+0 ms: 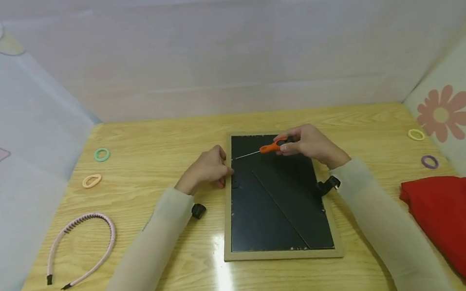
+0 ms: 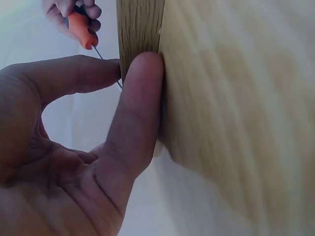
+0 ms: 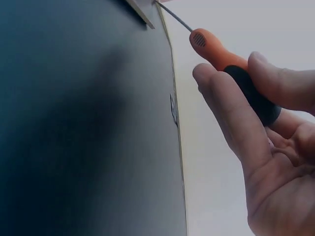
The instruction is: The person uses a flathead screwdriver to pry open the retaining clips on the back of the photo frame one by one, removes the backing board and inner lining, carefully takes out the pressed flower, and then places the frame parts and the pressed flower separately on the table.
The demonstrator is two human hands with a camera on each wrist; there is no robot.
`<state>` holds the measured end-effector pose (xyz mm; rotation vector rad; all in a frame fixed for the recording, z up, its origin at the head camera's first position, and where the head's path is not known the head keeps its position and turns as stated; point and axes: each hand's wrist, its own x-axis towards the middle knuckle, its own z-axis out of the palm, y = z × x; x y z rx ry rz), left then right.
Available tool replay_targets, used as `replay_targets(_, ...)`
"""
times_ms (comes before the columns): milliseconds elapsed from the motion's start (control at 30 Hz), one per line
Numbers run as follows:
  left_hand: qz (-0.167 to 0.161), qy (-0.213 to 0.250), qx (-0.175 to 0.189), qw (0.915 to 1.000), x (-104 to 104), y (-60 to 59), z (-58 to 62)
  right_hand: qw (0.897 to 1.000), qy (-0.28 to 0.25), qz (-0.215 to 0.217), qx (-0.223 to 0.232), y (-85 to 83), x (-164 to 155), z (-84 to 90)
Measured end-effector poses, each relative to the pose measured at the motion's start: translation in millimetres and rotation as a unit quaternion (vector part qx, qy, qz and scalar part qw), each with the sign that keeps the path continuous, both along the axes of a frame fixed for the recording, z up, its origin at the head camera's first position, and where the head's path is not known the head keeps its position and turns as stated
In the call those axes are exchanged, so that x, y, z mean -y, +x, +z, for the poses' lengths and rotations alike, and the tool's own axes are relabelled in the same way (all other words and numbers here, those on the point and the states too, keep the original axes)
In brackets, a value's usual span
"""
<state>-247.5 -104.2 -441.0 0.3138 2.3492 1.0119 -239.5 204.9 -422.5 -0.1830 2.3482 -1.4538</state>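
Observation:
A picture frame [image 1: 228, 244] lies face down on the wooden table, its black backing board [image 1: 276, 203] up. My right hand [image 1: 310, 144] pinches a small orange-and-black screwdriver [image 1: 270, 148], its thin shaft pointing left toward the frame's upper left edge. In the right wrist view the screwdriver [image 3: 224, 59] sits between thumb and fingers beside the black backing [image 3: 83, 128]. My left hand [image 1: 208, 168] rests at the frame's left edge with fingers curled. In the left wrist view its thumb [image 2: 135, 113] presses the frame's wooden edge [image 2: 140, 27], and the screwdriver [image 2: 81, 29] shows beyond.
A pink toothed headband [image 1: 80, 249] lies at the left. Hair ties lie around: green [image 1: 101, 154], peach [image 1: 91, 180], yellow [image 1: 416, 134], purple [image 1: 429, 162]. A red cloth [image 1: 464, 223] lies at the right. Fabric walls enclose the table [image 1: 161, 140].

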Motion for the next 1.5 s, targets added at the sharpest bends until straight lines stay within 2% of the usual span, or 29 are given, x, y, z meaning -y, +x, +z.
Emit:
replay_targets(333, -0.001, 0.001, 0.021, 0.9998, 0.5, 9.3, -1.7, 1.0, 0.017, 0.0, 0.006, 6.8, 9.9, 0.9)
replay_targets(433, 0.006, 0.018, 0.035, 0.9992, 4.2, 12.6, -2.5, 0.999, 0.036, -0.002, 0.001, 9.1, 17.2, 5.1)
replay_targets(533, 0.02, 0.04, 0.049, 0.9978, 8.9, 16.0, -3.4, 0.997, 0.079, 0.001, -0.027, 12.4, 28.0, 12.9)
replay_targets(700, 0.035, 0.067, 0.059, 0.9954, 11.9, 18.7, -3.9, 0.986, 0.131, 0.015, -0.104, 17.9, 44.7, 27.7)
replay_targets(833, 0.031, 0.07, 0.045, 0.9961, 10.5, 18.9, -1.8, 0.979, 0.129, 0.014, -0.157, 15.6, 52.0, 33.9)
replay_targets(1067, 0.024, 0.068, 0.038, 0.9967, 6.3, 19.3, -1.0, 0.975, 0.078, 0.018, -0.208, 4.0, 76.5, 43.9)
replay_targets(1200, 0.016, 0.076, 0.038, 0.9963, 3.2, 19.2, -3.5, 0.952, 0.131, 0.04, -0.273, 3.1, 99.1, 54.0)
replay_targets(1333, 0.018, 0.082, 0.045, 0.9955, 1.4, 19.4, -5.5, 0.919, 0.179, 0.083, -0.342, 7.5, 121.9, 61.4)
replay_targets(1500, 0.0, 0.088, 0.037, 0.9955, 1.7, 18.2, -6.0, 0.887, 0.209, 0.119, -0.394, 15.4, 146.9, 65.1)
